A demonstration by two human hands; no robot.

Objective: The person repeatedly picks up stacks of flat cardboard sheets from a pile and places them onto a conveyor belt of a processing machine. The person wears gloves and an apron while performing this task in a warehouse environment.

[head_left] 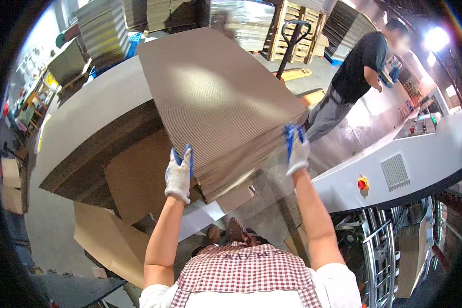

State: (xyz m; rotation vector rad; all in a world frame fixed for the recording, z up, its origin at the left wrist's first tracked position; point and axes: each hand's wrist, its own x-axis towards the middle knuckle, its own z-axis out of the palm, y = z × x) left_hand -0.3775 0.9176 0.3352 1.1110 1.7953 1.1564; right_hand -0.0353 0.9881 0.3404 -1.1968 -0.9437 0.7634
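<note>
A stack of ribbed brown cardboard [226, 97] stands mid-scene, just ahead of the person. The left hand [179, 174], gloved white and blue, is at its near left edge; the right hand [296, 149], gloved alike, at its near right corner. Whether either pinches a sheet, I cannot tell. At far left, a blue pallet [133, 42] bears piled boards [101, 33]. Near right, metal rails [379, 251] stand below a white machine [344, 190].
</note>
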